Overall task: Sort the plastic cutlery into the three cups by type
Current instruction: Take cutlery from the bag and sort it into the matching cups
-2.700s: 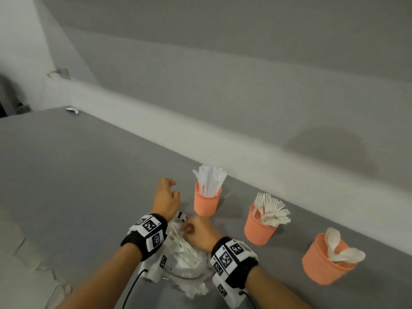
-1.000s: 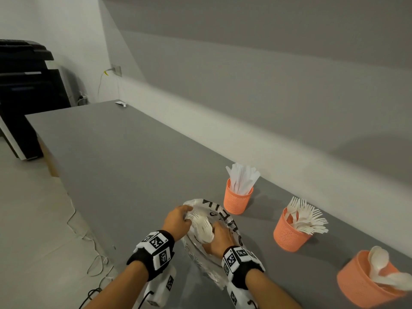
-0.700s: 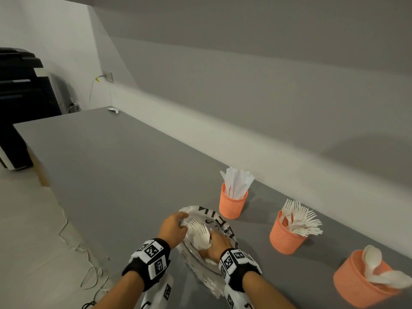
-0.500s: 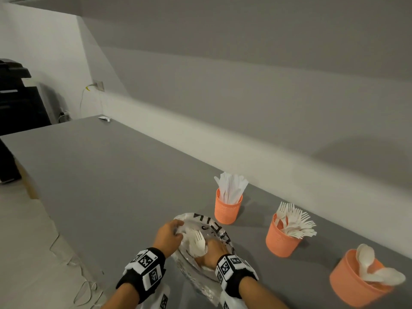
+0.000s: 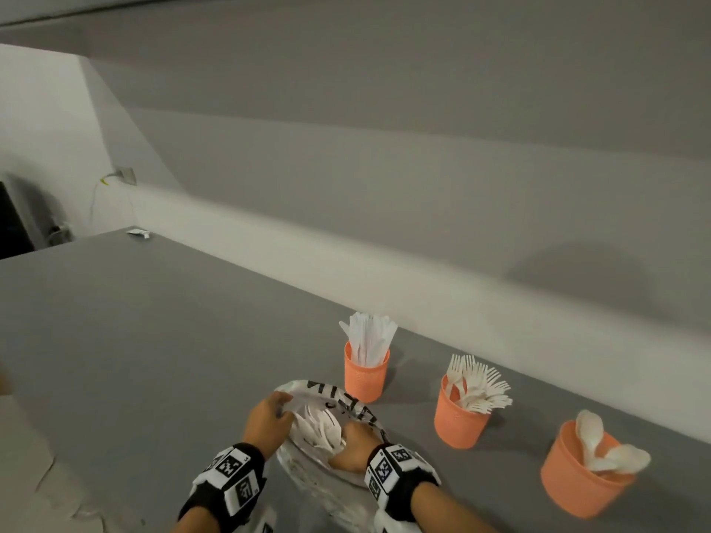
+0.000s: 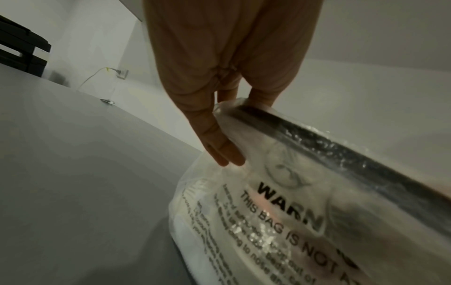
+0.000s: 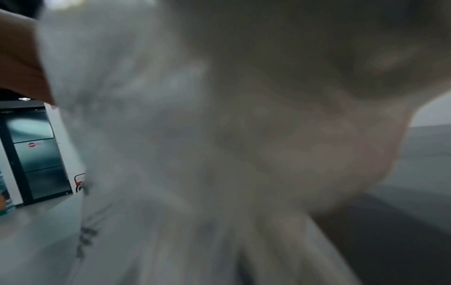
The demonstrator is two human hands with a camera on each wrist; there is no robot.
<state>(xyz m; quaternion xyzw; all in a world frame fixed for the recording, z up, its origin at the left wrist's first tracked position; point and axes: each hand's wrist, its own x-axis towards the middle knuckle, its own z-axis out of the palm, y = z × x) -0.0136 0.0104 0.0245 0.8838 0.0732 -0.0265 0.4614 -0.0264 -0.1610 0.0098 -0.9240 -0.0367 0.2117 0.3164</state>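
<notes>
While left hand (image 5: 269, 419) holds bag (image 5: 327, 402), right hand (image 5: 356, 442) inside, grasping cutlery (image 5: 319, 427)

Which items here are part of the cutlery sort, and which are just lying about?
Job:
- clear plastic bag of white cutlery
- cup of knives
- cup of forks
- cup of spoons
- left hand holding the bag's rim
- right hand in the bag

Lying about:
- small white packet
- wall socket with cable

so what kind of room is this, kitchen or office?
Probably an office or lab workroom, not a kitchen. A long bare grey table runs along plain grey walls, a wall socket has a cable plugged in, and the right wrist view shows a glass door.
</notes>
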